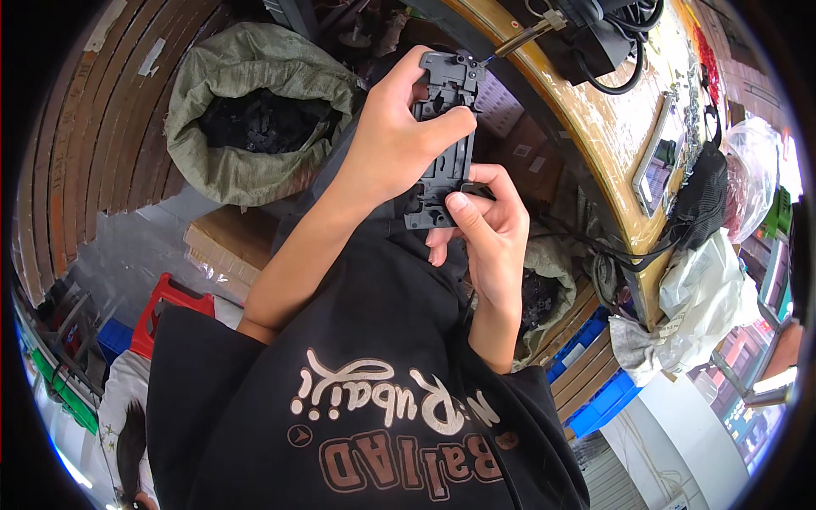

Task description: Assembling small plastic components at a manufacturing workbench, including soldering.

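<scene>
Between my two hands is a long black moulded plastic part (pixel 450 161) with slots, ribs and small holes. It is held up over my lap, close to the table's edge. My left hand (pixel 408 127) grips its far half, thumb laid across the top and fingers around the left side. At the near end, my right hand (pixel 493 212) pinches the part, with the thumb on its face and the other fingers curled behind and beside it. A thin metal rod of a bench tool (pixel 527 36) points toward the part's far end.
An open woven sack (pixel 191 127) of black plastic pieces stands at the left beside stacked cardboard (pixel 127 127). On the right, the wooden table (pixel 586 110) carries a phone (pixel 654 161) and black cables (pixel 625 76). Blue bins (pixel 603 404) and a red stool (pixel 170 297) stand lower down.
</scene>
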`<state>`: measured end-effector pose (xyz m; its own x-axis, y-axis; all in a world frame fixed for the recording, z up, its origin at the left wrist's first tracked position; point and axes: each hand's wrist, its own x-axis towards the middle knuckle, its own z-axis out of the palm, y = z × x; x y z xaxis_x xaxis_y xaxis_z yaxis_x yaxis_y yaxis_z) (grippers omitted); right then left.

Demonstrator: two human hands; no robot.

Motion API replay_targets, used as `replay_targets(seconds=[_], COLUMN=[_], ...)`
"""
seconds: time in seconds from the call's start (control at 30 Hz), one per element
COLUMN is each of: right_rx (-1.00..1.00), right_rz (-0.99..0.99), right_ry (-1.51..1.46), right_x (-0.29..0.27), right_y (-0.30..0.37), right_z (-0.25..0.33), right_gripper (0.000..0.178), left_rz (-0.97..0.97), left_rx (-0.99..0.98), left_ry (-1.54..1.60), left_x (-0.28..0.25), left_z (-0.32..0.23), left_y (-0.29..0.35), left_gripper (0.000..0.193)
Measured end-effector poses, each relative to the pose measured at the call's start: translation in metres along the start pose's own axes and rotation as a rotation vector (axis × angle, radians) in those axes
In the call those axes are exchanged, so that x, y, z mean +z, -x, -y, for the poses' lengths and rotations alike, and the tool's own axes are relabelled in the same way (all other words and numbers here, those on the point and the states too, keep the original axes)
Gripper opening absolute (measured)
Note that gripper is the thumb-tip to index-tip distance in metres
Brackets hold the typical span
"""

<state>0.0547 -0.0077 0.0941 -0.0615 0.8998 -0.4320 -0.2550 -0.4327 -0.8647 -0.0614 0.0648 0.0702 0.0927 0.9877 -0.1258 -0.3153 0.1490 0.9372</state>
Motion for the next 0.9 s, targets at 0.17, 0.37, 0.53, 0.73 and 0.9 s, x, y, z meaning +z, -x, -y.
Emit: replay_targets(seconds=[0.17, 0.37, 0.53, 0.73, 0.9], right_rx=[0.015, 0.01, 0.007, 0.012, 0.011], right_rz=[0.003, 0.001, 0.006, 0.026, 0.034], right_ry=[-0.064, -0.052, -0.052, -0.05, -0.044], right_x=[0.0, -0.001, -0.001, -0.004, -0.005], right_y=[0.002, 0.003, 0.003, -0.004, -0.01], right_z=[0.002, 0.003, 0.004, -0.004, -0.006], right_gripper=[0.019, 0.019, 0.02, 0.019, 0.019], left_rz=[0.06, 0.073, 0.028, 0.039, 0.035], left_rx=[0.028, 0.034, 0.027, 0.11, 0.08], left_ry=[-0.055, -0.052, -0.008, -0.061, -0.079], left_x=[-0.003, 0.0, 0.002, 0.0, -0.002], left_z=[0.002, -0.001, -0.005, 0.0, 0.001], left_y=[0.0, 0.0, 0.0, -0.002, -0.007], left_gripper=[0.024, 0.022, 0.019, 0.019, 0.019])
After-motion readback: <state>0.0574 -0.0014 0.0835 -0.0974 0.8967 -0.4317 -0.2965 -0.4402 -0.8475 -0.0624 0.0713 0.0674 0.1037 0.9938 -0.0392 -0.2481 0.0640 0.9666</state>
